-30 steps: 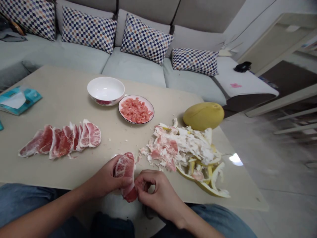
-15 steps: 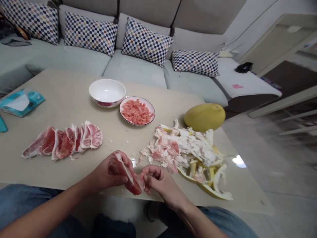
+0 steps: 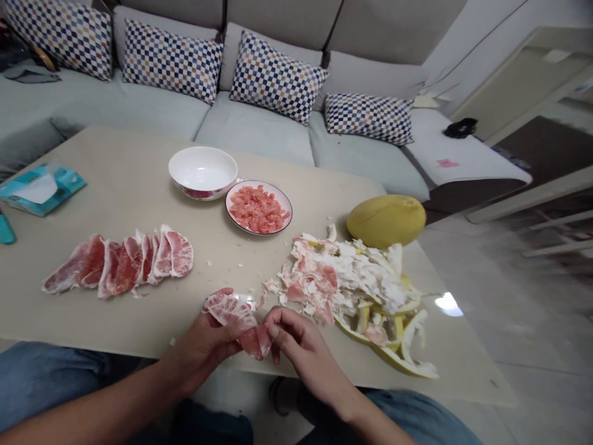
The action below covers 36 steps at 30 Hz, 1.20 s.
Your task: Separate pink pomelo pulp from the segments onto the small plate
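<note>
My left hand (image 3: pixel 206 346) is closed around a red pomelo segment (image 3: pixel 231 314) over the table's near edge. The segment's membrane-covered side faces up, and its right end shows bare red flesh. My right hand (image 3: pixel 301 343) pinches at that right end, thumb against fingers; whether a bit of membrane sits between the fingertips is hard to see. To the left lies a row of several pomelo segments (image 3: pixel 125 262) in their whitish skins. A plate of peeled pomelo flesh (image 3: pixel 259 209) stands beyond my hands.
A white bowl (image 3: pixel 202 173) stands beside the plate. On the right are a heap of peel and membrane scraps (image 3: pixel 352 278) and a whole yellow pomelo (image 3: pixel 386 220). A blue tissue pack (image 3: pixel 41 188) lies at the left, near a teal object (image 3: pixel 6 230) cut off by the frame.
My left hand has turned the segment, so its veined, membrane-covered face now shows upward. My right hand stays at the segment's right end. The view has shifted slightly.
</note>
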Motion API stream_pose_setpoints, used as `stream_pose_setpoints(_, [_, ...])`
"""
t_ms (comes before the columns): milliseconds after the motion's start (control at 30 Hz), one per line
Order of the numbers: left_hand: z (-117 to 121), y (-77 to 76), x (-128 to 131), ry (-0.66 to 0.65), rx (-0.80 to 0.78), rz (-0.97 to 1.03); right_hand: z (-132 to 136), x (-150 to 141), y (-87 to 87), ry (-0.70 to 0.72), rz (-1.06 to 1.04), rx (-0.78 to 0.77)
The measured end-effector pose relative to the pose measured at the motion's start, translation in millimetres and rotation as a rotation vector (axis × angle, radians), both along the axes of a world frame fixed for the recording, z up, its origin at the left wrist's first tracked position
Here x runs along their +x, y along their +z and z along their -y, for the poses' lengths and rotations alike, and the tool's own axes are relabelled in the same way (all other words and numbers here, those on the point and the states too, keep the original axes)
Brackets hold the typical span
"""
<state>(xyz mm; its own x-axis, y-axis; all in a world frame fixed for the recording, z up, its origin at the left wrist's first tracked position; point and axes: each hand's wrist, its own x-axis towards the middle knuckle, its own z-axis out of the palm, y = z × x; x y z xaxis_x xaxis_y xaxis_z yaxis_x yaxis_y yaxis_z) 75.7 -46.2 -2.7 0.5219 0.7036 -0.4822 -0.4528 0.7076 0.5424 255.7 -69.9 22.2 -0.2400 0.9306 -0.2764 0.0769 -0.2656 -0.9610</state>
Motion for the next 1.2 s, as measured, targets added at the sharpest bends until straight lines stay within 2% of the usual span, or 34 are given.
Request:
stream_pose_setpoints(133, [-3.9,4.8,-2.8,0.122,0.128,-0.229,2.5,-4.0,0.7,0.041,0.228,0.122])
stream_pose_setpoints(233, [-5.9,7.3,-3.5,0.127,0.231,-0.32,5.1,-7.4,-2.5,0.058,0.387,0.223])
stream_pose_setpoints(367, [-7.1,8.7,-4.5,0.095,0.26,-0.329,4.8,-4.1,-2.9,0.059,0.408,0.279])
stream_pose_setpoints(567, [-10.5,14.1,-7.6,0.045,0.239,-0.187,1.5,8.1,9.9,0.02,0.429,0.291])
stream_pose_setpoints(733, [-13.9,16.8,-9.8,0.023,0.135,-0.09,0.2,9.9,15.7,0.031,0.387,0.244])
stream_pose_setpoints(900, [-9.8,15.4,-7.4,0.047,-0.019,-0.012,1.2,6.3,12.9,0.043,0.155,0.144])
stream_pose_setpoints(1000, [-3.6,13.6,-3.3,0.013,-0.075,0.104,2.8,3.0,8.9,0.018,0.205,0.237])
stream_pose_setpoints(1100, [1.3,11.0,-1.0,-0.062,-0.098,0.089,5.4,-0.4,5.3,0.055,0.311,0.348])
stream_pose_setpoints(1200, [1.3,8.7,-1.5,-0.12,-0.071,0.054,8.0,-2.3,4.4,0.123,0.343,0.36])
